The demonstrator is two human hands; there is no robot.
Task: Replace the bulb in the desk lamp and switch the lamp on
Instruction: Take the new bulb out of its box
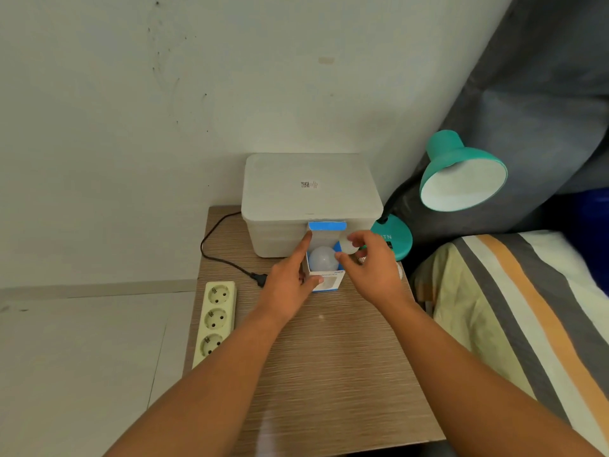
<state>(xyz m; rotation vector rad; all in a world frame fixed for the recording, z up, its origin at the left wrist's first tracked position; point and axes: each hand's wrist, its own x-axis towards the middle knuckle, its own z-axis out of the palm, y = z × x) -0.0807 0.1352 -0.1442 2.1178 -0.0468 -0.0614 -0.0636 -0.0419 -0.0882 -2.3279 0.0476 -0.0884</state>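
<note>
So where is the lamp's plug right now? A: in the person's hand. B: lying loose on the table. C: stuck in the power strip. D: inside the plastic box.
B: the black plug lies on the wooden table beside the power strip, whose three sockets show nothing plugged in.

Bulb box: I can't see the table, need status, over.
Left hand grips box, flap open. Right hand holds one bulb beside it; another bulb sits inside. Plug lies unplugged. Nothing in the way.
</note>
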